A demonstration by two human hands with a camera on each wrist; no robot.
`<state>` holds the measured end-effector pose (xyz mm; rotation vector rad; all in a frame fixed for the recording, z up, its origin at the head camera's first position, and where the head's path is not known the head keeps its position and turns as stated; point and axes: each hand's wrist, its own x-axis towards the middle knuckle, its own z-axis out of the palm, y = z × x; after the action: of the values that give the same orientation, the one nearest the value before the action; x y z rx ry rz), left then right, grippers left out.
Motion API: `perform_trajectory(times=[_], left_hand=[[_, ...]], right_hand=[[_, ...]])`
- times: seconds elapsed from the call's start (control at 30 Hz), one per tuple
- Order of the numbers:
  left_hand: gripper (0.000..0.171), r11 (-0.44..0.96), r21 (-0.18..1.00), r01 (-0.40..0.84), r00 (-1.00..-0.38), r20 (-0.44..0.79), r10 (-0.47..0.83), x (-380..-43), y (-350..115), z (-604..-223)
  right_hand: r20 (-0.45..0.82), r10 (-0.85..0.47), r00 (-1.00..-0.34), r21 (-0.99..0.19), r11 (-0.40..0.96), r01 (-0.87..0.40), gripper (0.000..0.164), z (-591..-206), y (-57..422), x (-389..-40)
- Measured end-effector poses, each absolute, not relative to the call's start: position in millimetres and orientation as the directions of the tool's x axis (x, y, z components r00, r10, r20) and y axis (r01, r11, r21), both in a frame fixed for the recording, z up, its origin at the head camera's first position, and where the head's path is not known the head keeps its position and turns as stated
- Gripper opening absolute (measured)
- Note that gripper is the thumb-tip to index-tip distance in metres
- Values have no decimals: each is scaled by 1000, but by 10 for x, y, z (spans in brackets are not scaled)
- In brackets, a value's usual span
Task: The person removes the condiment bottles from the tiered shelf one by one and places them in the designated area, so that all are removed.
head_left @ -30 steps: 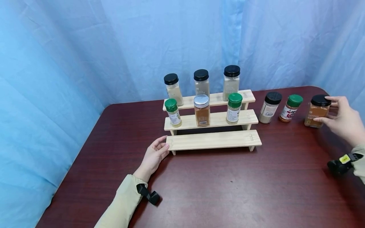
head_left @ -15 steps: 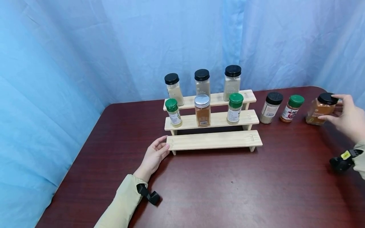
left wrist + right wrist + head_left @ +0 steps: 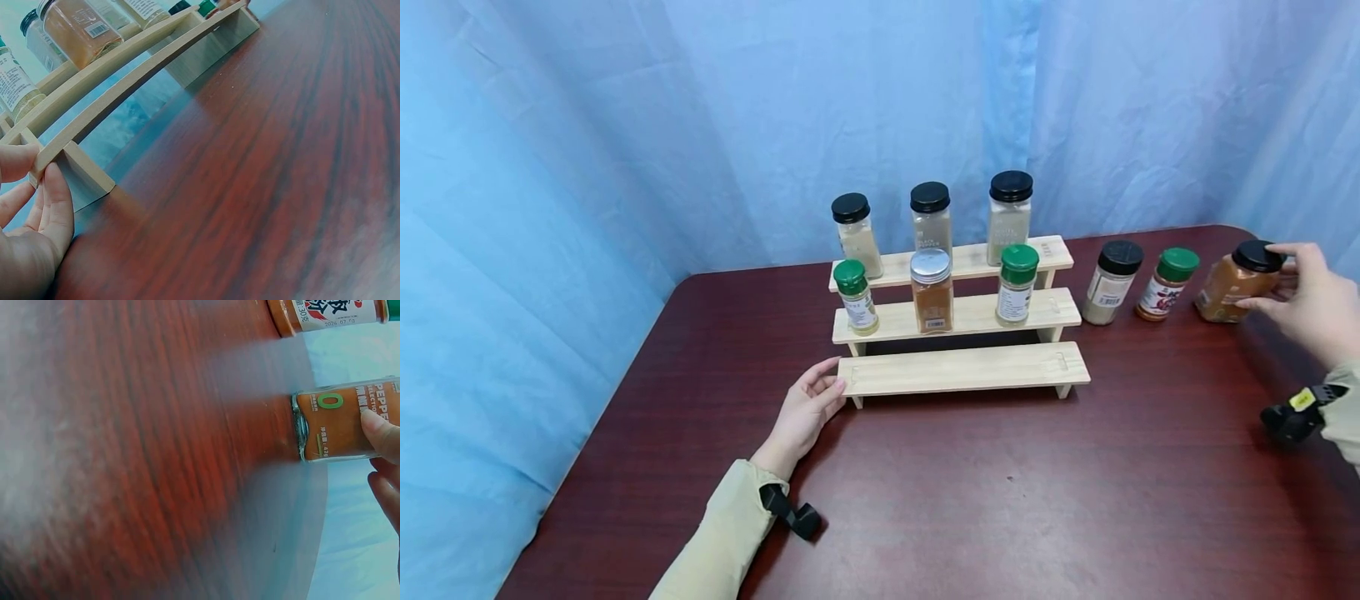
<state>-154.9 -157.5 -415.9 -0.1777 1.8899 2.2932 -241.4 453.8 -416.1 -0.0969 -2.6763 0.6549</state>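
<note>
In the head view my right hand holds a glass spice jar of orange-brown powder by its upper part, at the table's far right. Its black lid leans toward the hand. The right wrist view shows the thumb pressed on the labelled face of this pepper jar. My left hand pinches the left end of the lowest step of a three-step wooden rack. From the left wrist, the thumb lies over that board's end, with fingers below it.
Three black-lidded jars, one being, stand on the top step. Below them are two green-capped bottles and a silver-lidded jar. Between rack and right hand stand a black-lidded shaker and a green-capped bottle. Blue curtain hangs behind.
My right hand has turned and tilted the orange-brown jar, shifting its base slightly left and its lid right. My left hand stays at the rack's end.
</note>
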Motion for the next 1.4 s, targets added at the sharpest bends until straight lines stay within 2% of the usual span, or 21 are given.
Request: perform_trajectory(times=[0.5,0.93,1.03,1.27,1.4], left_hand=[[50,-184,963,-198,-980,-192,55,-1559,-1559,-4148],[50,-176,964,-200,-980,-194,51,-1568,-1561,-4133],[50,-177,964,-200,-980,-194,51,-1560,-1570,-4140],[50,-184,960,-210,-978,-207,39,-1539,-1573,-4134],[50,-185,961,-206,-979,-201,44,-1541,-1571,-4135]], right_hand=[[273,173,-946,-487,873,19,79,-4315,4691,-2577],[333,79,-940,-427,901,-76,80,-4340,4867,-2677],[319,98,-943,-463,884,-64,79,-4218,4796,-2617],[320,298,-899,-655,756,18,64,-3413,3909,-2021],[342,320,-884,-665,746,13,60,-3323,3792,-1925]])
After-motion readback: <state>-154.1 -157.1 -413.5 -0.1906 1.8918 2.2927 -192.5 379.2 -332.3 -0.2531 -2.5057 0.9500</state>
